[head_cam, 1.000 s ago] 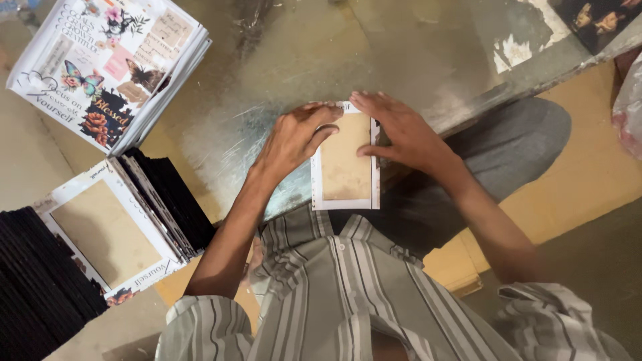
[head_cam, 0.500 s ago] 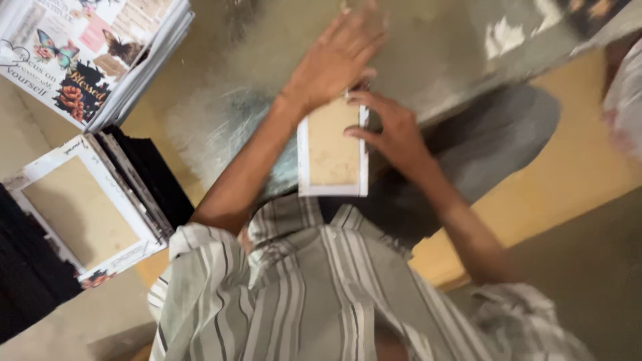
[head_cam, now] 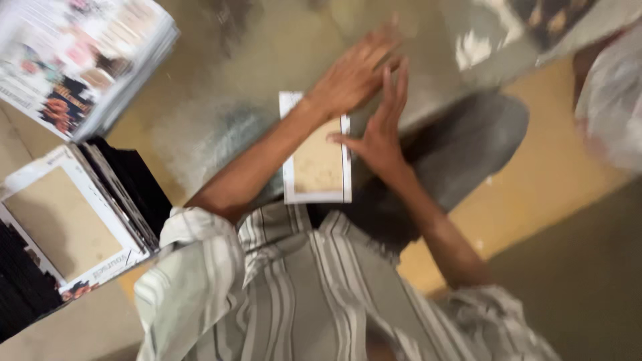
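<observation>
Head view, blurred by motion. A small rectangular card [head_cam: 317,164], tan in the middle with a white border, is seen lying flat on a dull, shiny metallic surface [head_cam: 221,80], just in front of a striped shirt [head_cam: 301,294].

The left hand [head_cam: 354,73] is laid on the surface at the card's far edge, fingers loosely spread, nothing pinched. The right hand [head_cam: 381,134] is set against the card's right edge, fingers straight and together, thumb across the card.

By judgement, the card is being pressed and squared. Lifting it would call for a pinch at a free edge.

At the left, a stack of colourful printed sheets [head_cam: 87,60] and a pile of similar bordered cards [head_cam: 67,220] are seen.
</observation>
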